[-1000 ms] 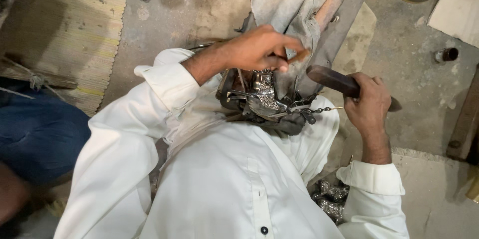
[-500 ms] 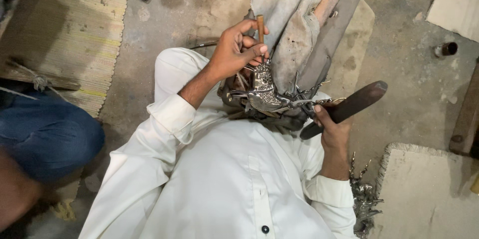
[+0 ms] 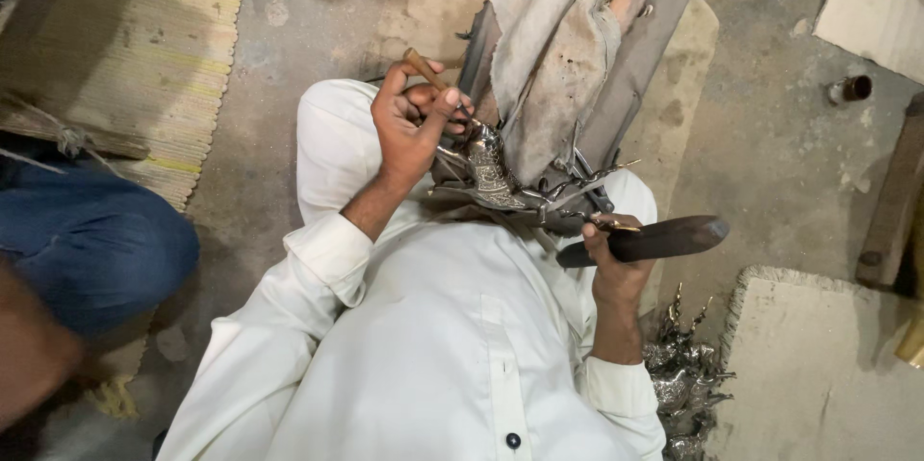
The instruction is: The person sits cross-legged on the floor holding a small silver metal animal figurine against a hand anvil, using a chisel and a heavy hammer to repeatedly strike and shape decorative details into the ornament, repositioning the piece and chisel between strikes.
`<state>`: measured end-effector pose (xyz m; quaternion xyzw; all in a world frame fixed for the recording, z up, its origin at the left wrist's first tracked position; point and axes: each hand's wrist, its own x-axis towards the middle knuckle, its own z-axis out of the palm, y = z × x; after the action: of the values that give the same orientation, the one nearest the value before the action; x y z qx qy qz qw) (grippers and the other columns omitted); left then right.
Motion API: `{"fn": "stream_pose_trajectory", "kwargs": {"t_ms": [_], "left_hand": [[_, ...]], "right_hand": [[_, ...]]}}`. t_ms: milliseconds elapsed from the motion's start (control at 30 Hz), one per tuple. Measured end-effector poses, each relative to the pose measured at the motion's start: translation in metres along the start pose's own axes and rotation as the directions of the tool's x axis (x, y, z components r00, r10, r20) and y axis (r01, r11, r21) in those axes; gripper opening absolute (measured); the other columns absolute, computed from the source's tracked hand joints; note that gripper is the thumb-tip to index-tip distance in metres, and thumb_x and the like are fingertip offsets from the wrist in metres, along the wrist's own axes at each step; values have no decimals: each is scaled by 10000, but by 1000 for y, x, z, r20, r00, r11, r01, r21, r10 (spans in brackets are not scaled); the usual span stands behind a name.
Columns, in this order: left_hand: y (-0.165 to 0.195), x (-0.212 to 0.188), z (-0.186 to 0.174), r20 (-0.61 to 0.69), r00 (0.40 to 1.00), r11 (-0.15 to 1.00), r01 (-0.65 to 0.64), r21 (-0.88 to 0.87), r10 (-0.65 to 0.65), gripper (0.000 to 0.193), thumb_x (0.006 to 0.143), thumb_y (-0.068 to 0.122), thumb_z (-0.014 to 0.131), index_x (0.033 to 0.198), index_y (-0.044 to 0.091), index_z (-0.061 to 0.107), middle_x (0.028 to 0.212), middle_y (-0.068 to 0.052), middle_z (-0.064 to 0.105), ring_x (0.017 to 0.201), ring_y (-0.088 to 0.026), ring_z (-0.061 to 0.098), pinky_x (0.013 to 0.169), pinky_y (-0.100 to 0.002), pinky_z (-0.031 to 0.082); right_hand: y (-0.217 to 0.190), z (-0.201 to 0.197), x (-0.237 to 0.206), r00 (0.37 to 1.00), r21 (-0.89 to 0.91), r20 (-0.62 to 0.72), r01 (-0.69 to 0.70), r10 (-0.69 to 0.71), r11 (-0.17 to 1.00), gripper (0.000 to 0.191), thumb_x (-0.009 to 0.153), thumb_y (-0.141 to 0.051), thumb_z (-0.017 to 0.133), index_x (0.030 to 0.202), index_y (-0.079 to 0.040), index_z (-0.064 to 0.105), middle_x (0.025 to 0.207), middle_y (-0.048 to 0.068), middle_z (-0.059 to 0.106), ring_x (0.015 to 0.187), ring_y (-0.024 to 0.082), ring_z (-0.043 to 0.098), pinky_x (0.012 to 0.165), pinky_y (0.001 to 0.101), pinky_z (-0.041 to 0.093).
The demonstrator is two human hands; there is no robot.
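head view: chisel [image 3: 424, 69] on silver figurine [image 3: 491, 172]

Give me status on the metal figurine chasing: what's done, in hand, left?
Done: the silver figurine on the lap already shows dense engraved texture along its body, and a pile of similar finished-looking pieces lies on the floor. In hand: left hand sets a wooden-handled punch on it; right hand holds a dark mallet off to the side. Left: cannot tell how much surface remains unworked.
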<state>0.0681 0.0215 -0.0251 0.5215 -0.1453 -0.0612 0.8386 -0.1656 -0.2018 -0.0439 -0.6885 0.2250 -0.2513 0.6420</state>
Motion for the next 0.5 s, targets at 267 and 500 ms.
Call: {"fn": "stream_pose_trajectory", "kwargs": {"t_ms": [267,500], "left_hand": [[12,54,46,172,893,818,-451,357,417,359,1021,47,749,1315,8,546,1046,-113,770,858,-118,766,719,-250,633],[32,102,80,364,742,626,-670,398,563,375,1026,76,741,1337,52,533,1083,-123,785,896,-188,809,741,-284,664]], "right_hand": [[-23,40,-2,967,-62,-238,78,-90,995,279,889,-93,860,1051,-23,644,890,18,657,704,84,571,643,233,472],[-56,68,30,952,-21,-271,141,-142,990,270,926,-63,866,1044,-17,627,862,20,631,726,89,585,670,238,475]]}}
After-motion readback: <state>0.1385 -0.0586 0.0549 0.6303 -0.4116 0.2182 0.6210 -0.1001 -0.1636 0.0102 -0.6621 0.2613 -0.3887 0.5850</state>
